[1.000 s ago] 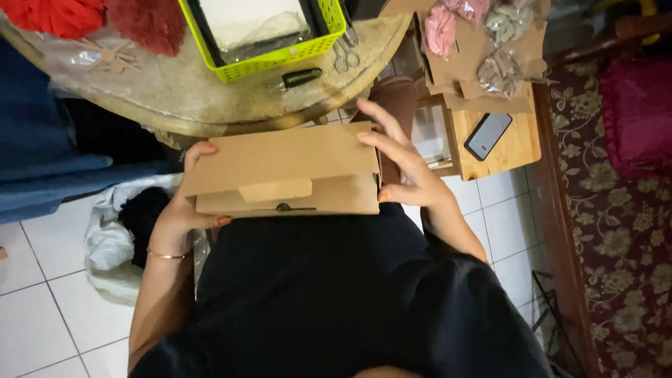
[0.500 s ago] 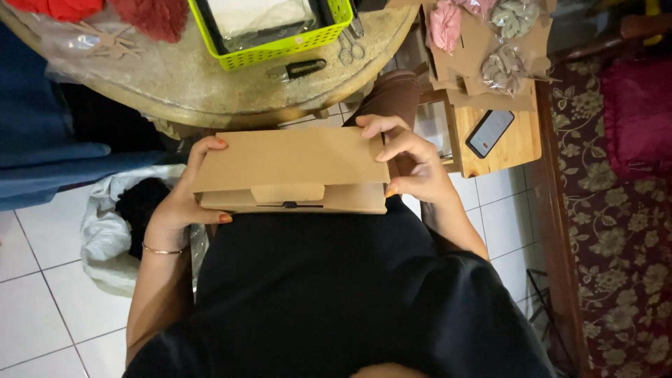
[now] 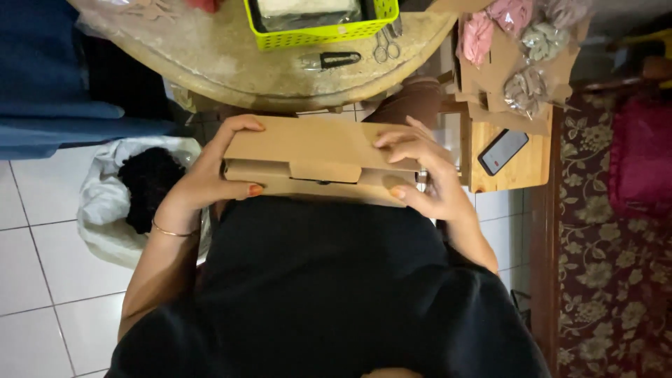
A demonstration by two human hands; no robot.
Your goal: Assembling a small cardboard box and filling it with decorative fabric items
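Note:
A flat brown cardboard box (image 3: pixel 308 150) rests on my lap, lid down with its front tab tucked in. My left hand (image 3: pixel 213 175) grips the box's left end, thumb on the front wall. My right hand (image 3: pixel 423 175) holds the right end, fingers spread over the lid and thumb under the front corner. My black clothing fills the lower part of the view.
A round stone-look table (image 3: pixel 231 66) stands ahead with a lime-green basket (image 3: pixel 318 31), scissors (image 3: pixel 385 45) and a black cutter (image 3: pixel 329 61). A wooden stool (image 3: pixel 521 168) at right carries a phone (image 3: pixel 502 151) and bagged fabric items. A white bag (image 3: pixel 115 203) with dark cloth lies left on tiles.
The box has shifted slightly right and nearer the table. My right hand slid from the box's right edge onto the lid, fingers pressing it down.

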